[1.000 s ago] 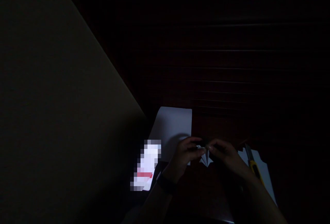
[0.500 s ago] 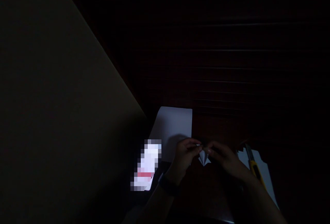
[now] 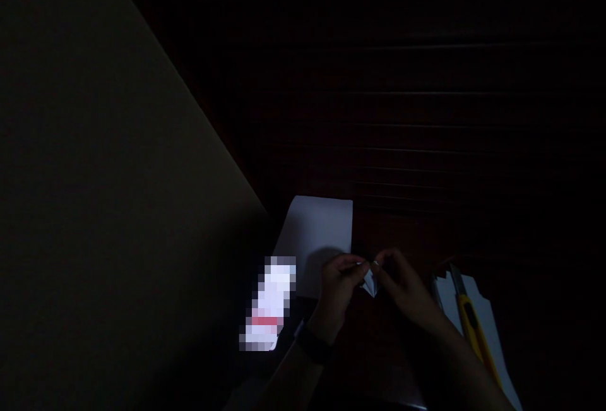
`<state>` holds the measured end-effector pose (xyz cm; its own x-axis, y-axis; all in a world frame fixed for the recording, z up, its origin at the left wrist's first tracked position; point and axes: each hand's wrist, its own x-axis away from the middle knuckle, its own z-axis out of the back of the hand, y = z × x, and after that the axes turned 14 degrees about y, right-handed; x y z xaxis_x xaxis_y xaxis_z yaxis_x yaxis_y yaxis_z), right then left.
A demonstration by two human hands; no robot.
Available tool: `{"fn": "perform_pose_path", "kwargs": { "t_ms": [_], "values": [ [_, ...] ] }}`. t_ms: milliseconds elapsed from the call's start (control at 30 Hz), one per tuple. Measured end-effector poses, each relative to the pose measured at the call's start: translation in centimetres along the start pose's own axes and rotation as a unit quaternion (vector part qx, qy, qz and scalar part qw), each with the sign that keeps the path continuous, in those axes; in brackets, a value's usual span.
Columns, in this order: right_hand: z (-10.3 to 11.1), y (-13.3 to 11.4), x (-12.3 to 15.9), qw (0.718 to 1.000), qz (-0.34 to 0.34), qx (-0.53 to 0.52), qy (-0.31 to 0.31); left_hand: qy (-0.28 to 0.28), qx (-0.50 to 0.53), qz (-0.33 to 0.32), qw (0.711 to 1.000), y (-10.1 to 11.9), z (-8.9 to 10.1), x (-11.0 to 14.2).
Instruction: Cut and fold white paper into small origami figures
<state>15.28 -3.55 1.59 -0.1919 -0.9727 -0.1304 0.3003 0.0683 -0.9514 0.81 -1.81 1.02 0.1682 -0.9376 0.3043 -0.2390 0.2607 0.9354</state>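
The scene is very dark. My left hand point(image 3: 338, 285) and my right hand point(image 3: 402, 288) meet over a dark wooden surface, both pinching a small folded piece of white paper point(image 3: 370, 281) between their fingertips. The paper's point hangs downward between the hands. A dark band sits on my left wrist point(image 3: 310, 341).
A white sheet of paper point(image 3: 322, 228) lies just behind my left hand. A bright, pixelated screen point(image 3: 269, 303) glows to the left. At the right, a yellow utility knife point(image 3: 471, 316) rests on more white paper point(image 3: 492, 329). A large dim panel point(image 3: 95, 177) fills the left side.
The folded paper between my fingers has narrowed, its spread flaps pressed closer together. My right hand has shifted slightly left, uncovering more of the yellow knife.
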Motion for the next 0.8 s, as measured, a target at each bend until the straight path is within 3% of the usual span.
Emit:
{"fn": "perform_pose_path", "kwargs": {
  "t_ms": [133,267,800],
  "values": [
    [-0.59,-0.09,0.32,0.999,0.007,0.010,0.035,-0.020,0.070,0.078,0.994,-0.50,0.22,0.26],
    [-0.68,-0.23,0.54,1.000,0.002,0.014,0.023,-0.018,0.116,0.128,0.985,-0.54,0.36,0.32],
    [-0.17,-0.41,0.40,1.000,0.001,0.014,-0.007,-0.089,0.186,0.184,0.961,-0.68,0.57,-0.10]
  ]
}}
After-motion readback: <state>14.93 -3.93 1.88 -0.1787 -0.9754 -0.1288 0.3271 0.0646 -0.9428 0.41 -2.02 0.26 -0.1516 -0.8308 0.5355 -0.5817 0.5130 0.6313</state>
